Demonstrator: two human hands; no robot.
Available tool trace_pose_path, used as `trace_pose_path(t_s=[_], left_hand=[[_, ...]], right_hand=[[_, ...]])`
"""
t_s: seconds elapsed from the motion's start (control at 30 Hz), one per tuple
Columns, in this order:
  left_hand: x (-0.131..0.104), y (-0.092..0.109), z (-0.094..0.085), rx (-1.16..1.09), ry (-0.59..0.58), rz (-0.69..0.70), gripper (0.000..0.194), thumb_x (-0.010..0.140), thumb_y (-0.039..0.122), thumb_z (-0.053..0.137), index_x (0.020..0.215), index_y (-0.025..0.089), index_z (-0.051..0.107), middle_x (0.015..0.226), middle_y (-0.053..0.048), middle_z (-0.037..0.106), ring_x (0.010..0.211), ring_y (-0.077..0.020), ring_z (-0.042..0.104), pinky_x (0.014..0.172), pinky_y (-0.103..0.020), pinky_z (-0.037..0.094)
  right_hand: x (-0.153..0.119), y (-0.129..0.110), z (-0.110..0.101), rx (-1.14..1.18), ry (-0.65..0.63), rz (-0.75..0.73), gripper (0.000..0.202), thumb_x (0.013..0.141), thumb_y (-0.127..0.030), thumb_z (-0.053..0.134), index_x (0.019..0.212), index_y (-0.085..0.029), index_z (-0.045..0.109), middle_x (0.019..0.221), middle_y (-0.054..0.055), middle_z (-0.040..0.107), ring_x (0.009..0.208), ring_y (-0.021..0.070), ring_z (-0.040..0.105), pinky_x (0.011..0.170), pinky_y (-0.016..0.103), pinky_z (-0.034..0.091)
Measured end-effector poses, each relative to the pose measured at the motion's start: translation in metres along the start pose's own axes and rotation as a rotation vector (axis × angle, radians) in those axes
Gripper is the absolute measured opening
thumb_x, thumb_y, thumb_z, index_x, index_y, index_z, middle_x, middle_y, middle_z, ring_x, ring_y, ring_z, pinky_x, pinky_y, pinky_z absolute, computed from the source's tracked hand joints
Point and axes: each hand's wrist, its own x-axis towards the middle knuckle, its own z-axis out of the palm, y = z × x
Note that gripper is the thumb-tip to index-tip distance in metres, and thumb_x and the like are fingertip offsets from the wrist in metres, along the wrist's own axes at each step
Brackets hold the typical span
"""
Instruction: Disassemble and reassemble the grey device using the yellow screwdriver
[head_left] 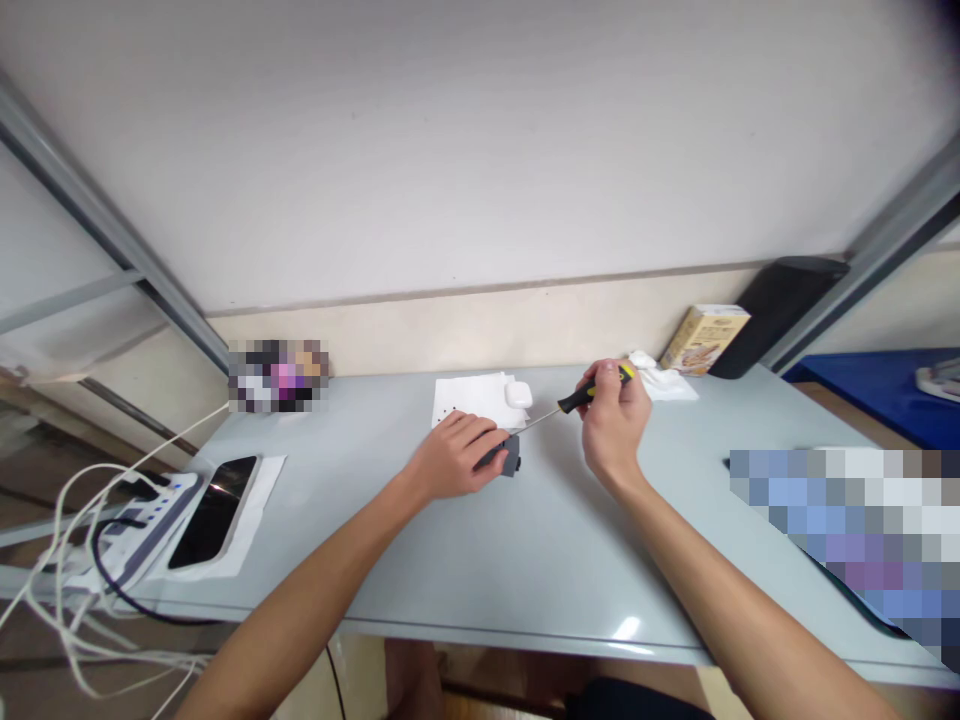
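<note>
My left hand (461, 455) is closed around a small dark grey device (511, 458) on the desk; the fingers cover much of it, so I cannot tell its exact kind. In my right hand (615, 415) is a screwdriver (576, 396) with a black and yellow handle. Its thin metal shaft slants down to the left, and the tip meets the top of the grey device or lies very close to it. Just behind my left hand lies a white sheet of paper (469, 392) with several tiny dark bits, perhaps screws. A rounded white case (518, 394) rests on the paper's right side.
A phone (214, 512) lies at the left beside a white power strip (142, 535) with tangled cables. Crumpled tissue (664, 382), a yellow box (705, 338) and a black cylinder (776, 315) stand at the back right. Blurred-out items sit at both sides of the desk (555, 560).
</note>
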Motion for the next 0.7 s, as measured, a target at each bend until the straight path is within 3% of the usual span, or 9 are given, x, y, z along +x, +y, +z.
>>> trace_pose_path(t_s=[0.5, 0.7], left_hand=[[-0.0006, -0.0021, -0.0003, -0.016, -0.039, -0.007, 0.017, 0.098, 0.021, 0.053, 0.111, 0.019, 0.065, 0.095, -0.007, 0.074, 0.084, -0.0192, 0.070, 0.073, -0.035, 0.053], [0.0013, -0.0009, -0.0009, -0.013, 0.010, 0.018, 0.018, 0.097, 0.019, 0.056, 0.113, 0.017, 0.064, 0.094, -0.007, 0.075, 0.081, -0.0190, 0.069, 0.070, -0.033, 0.052]], right_hand=[[-0.0023, -0.0014, 0.0013, 0.002, -0.022, 0.012, 0.044, 0.095, -0.064, 0.056, 0.082, -0.022, 0.056, 0.071, -0.003, 0.052, 0.058, 0.0112, 0.044, 0.049, 0.023, 0.037], [-0.0014, -0.0011, -0.0004, -0.034, -0.015, -0.004, 0.045, 0.097, -0.065, 0.052, 0.082, -0.022, 0.056, 0.074, -0.002, 0.052, 0.061, 0.0118, 0.045, 0.053, 0.024, 0.039]])
